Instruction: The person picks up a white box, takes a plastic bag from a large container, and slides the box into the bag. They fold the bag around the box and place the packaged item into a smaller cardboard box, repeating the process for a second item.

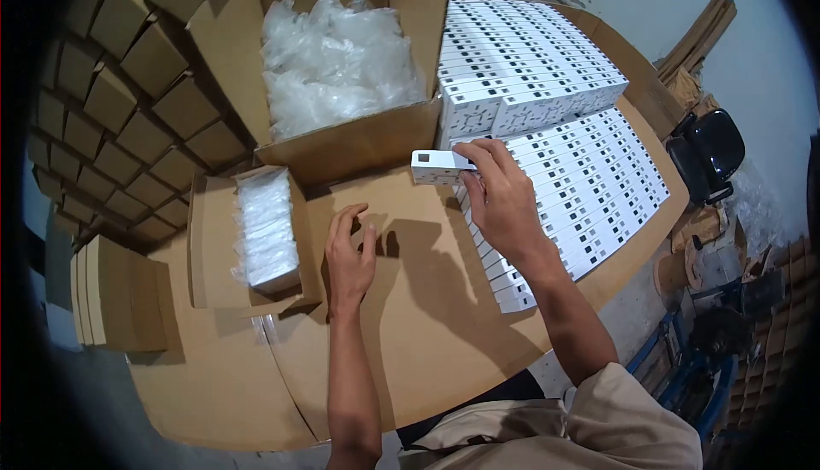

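1. Here the right hand (510, 205) is gripping a white box (438, 167), its fingers (483, 156) closing on the end nearer the palm while the other end is pointing out to the left.
2. The white box is showing a dark square on top, near its free end, and is sitting just in front of the big carton (359, 141), beside the white rows (589, 184); whether it is touching either, I cannot tell.
3. Over to the left hand (348, 261): it is holding nothing, fingers parted and curving, thumb apart, hovering between the small carton (209, 244) and the right hand.
4. That small carton is standing open on the tabletop (384, 367), holding a row of plastic-wrapped pieces (266, 227).
5. Behind it, the big carton is gaping open, full of crumpled clear plastic (342, 64).
6. On the right, the white rows are lying packed side by side, a taller block (534, 60) rising behind them.
7. At far left, brown boxes (115, 128) are standing piled up.
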`<state>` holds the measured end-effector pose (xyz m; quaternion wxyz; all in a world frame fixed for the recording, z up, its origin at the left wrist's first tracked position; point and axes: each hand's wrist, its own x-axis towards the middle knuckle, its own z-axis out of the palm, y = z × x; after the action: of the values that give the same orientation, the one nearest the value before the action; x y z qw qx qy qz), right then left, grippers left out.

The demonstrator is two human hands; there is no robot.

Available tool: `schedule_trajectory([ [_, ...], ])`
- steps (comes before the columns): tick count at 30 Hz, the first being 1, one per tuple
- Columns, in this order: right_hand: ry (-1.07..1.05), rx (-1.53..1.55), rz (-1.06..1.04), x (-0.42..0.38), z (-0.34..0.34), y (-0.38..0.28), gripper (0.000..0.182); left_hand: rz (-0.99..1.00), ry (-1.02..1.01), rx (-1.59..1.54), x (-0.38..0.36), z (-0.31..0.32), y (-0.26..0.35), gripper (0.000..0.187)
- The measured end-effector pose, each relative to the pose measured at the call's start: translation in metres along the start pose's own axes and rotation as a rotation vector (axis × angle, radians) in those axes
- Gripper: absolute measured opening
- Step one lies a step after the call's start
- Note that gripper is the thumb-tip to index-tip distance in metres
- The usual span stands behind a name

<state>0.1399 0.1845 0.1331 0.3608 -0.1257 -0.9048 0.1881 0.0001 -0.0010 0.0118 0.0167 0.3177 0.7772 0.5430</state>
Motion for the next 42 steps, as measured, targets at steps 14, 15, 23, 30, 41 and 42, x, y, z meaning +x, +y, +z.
schedule_trajectory([
  [14,-0.027,0.133,0.078,-0.013,0.062,-0.044,0.032,-0.141,0.064,-0.344,0.003,-0.008,0.011,0.028],
  [15,-0.026,0.145,0.071,-0.015,0.068,-0.045,0.031,-0.153,0.069,-0.391,0.003,-0.009,0.014,0.029],
  [23,0.030,0.434,0.164,-0.035,0.098,-0.053,0.026,-0.137,0.119,-0.585,0.008,-0.008,-0.009,0.033],
  [30,0.154,0.776,0.340,-0.054,0.143,-0.017,0.017,-0.160,0.094,-0.547,0.009,-0.008,-0.003,0.033],
  [41,0.070,0.628,0.372,-0.063,0.145,0.006,0.027,-0.230,-0.008,-0.215,0.004,-0.004,-0.012,0.041],
  [42,0.060,0.604,0.375,-0.063,0.144,0.008,0.027,-0.200,0.005,-0.169,0.002,-0.002,-0.014,0.040],
])
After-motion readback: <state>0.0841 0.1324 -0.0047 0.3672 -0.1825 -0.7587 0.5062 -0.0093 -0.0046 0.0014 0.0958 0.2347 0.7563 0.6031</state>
